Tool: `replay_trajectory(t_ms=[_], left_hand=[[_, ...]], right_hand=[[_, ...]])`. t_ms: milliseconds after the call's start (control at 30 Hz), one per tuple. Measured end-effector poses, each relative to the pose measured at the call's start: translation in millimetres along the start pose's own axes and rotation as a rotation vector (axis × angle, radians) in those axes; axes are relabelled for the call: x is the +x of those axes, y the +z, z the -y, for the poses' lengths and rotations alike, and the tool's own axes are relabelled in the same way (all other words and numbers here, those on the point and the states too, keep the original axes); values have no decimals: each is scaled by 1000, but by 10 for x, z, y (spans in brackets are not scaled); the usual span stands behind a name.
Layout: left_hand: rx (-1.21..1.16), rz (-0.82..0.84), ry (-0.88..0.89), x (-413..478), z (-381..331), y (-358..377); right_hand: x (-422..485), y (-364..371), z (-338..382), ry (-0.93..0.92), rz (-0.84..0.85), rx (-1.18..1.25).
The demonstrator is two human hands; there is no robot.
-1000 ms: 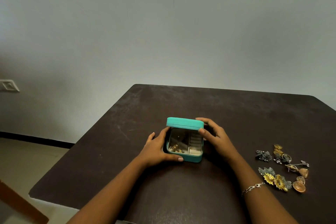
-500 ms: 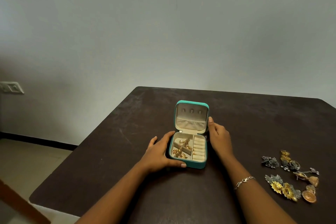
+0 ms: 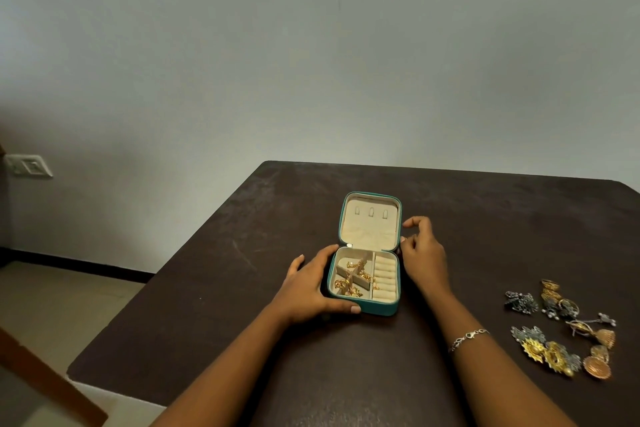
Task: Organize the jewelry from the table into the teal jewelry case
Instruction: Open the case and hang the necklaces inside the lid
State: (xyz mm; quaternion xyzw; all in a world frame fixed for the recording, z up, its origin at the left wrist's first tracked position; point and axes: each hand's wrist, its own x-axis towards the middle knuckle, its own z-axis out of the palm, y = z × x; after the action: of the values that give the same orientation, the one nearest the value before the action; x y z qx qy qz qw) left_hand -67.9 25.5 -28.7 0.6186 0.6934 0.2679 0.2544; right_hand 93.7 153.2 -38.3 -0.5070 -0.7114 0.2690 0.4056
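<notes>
The teal jewelry case (image 3: 381, 309) lies open in the middle of the dark table (image 3: 485, 218), its cream-lined lid (image 3: 369, 222) laid back. Gold chains (image 3: 349, 282) fill its left compartments; the ring rolls (image 3: 385, 276) on the right are bare. My left hand (image 3: 308, 288) grips the case's front left corner, thumb along the front wall. My right hand (image 3: 422, 253) hovers at the lid's right edge, fingers loosely curled, holding nothing. A pile of loose jewelry (image 3: 561, 326), silver and gold earrings and rings, lies on the table to the right.
A silver bracelet (image 3: 467, 338) circles my right wrist. The table's left edge drops to a tiled floor, where a brown wooden piece (image 3: 45, 378) juts in at the lower left. A wall switch (image 3: 29, 166) sits at far left.
The lid has gone from nearly closed to fully laid back. My right hand has come off the lid and now sits beside it. My left hand has kept its hold.
</notes>
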Motion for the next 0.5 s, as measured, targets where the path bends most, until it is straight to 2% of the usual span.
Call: replay_trajectory(t_ms=[167, 300, 500], left_hand=[[12, 33, -13, -22, -36, -17], [-61, -23, -42, -4, -11, 5], [-155, -196, -14, 53, 117, 65]], right_hand=[[-104, -86, 7, -45, -60, 63], [-173, -189, 57, -233, -129, 74], [-192, -168, 233, -426, 131, -120]])
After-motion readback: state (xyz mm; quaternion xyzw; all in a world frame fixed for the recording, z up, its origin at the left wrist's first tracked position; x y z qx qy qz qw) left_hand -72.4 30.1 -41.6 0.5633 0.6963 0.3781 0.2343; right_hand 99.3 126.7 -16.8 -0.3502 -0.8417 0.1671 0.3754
